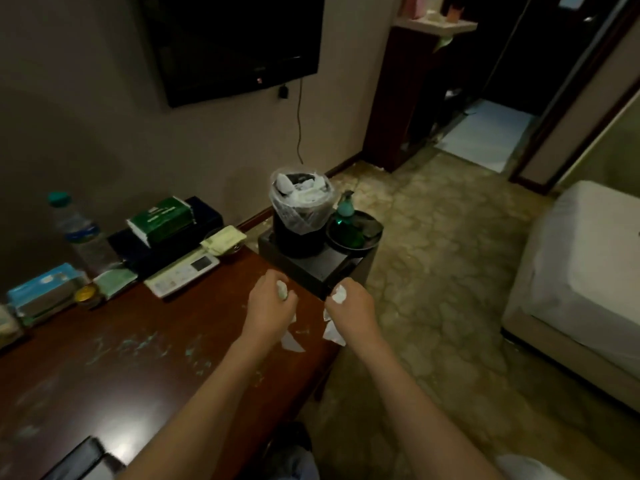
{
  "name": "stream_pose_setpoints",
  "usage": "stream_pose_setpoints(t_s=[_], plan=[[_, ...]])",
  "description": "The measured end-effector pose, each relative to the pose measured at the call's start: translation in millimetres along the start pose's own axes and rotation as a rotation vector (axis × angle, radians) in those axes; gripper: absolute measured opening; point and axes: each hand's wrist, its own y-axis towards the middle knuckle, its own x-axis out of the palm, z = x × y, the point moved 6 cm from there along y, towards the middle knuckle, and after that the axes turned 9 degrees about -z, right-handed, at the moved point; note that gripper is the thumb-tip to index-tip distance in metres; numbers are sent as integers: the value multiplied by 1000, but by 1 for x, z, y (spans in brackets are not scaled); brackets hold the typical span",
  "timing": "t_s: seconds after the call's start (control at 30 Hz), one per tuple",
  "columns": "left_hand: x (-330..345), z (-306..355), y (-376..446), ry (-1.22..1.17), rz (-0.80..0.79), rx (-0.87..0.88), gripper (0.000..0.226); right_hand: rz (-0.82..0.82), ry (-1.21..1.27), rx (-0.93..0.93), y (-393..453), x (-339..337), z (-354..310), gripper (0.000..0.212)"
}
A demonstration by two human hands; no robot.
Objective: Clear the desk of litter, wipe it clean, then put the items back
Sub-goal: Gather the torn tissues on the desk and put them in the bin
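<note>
Centrally, both hands are clutching crumpled tissue: left hand (273, 304) and right hand (349, 306), each grip curling tight, mostly hiding its wad above the worktop (138, 358) edge.

There is a single view, from a wide-angle camera worn on the person's head. It looks forward and steeply down along both forearms, close above the right end of the desk (104, 358). The wall with the television (235, 43) lies ahead, the floor (433, 271) and a doorway fall to the right, and straight lines bow toward the frame's edges.
</note>
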Motion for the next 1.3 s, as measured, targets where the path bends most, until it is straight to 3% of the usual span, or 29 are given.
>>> stream_pose_setpoints(t_s=[0.1, 0.23, 0.37, 0.57, 0.63, 0.83, 1.07, 1.2, 1.3], plan=[[23, 6, 51, 12, -20, -36, 13, 16, -19, 11, 51, -18, 9, 7], [45, 12, 126, -6, -40, -98, 9, -27, -41, 58, 122, -37, 21, 17], [62, 24, 190, 17, -59, -111, 10, -3, -44, 68, 175, -56, 29, 8], [71, 19, 235, -19, -17, -152, 6, -143, -54, 64, 238, -42, 29, 7], [67, 11, 252, -29, 20, -183, 7, -199, -88, 10, 263, -34, 21, 21], [51, -4, 317, -89, 187, -312, 5, -356, -110, -108, 364, -14, 2, 12], [63, 12, 440, -230, 373, -439, 9, -531, -115, -167, 507, -30, 6, 15], [80, 7, 498, -244, 455, -469, 15, -551, -153, -168, 579, -47, 15, 21], [87, -6, 528, -215, 510, -508, 20, -537, -147, -182, 616, -46, 19, 12]])
